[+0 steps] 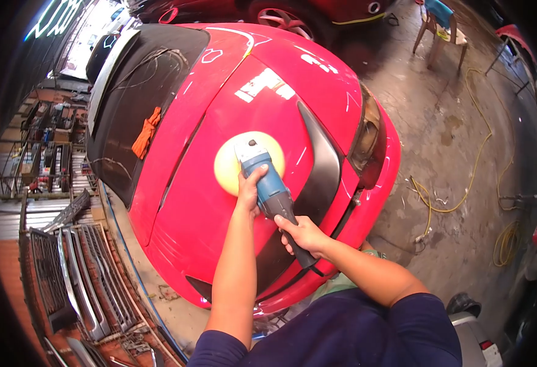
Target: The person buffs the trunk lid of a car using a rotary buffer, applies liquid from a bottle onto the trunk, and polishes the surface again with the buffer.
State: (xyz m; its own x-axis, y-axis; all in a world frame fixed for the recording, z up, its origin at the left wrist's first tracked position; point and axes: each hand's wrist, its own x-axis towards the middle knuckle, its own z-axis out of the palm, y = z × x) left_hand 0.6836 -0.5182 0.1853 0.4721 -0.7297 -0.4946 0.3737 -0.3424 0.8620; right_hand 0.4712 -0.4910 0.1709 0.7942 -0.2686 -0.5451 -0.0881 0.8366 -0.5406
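Past the fingers of the left hand and right hand, both curled round the polisher, the pad is best held flat and light against the car.

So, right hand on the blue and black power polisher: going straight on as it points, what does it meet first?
Probably the bare left hand, near the wrist, though one view leaves their relative heights unclear.

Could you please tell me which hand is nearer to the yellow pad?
Left hand, on the tool's blue body beside the pad; the right hand holds the black handle.
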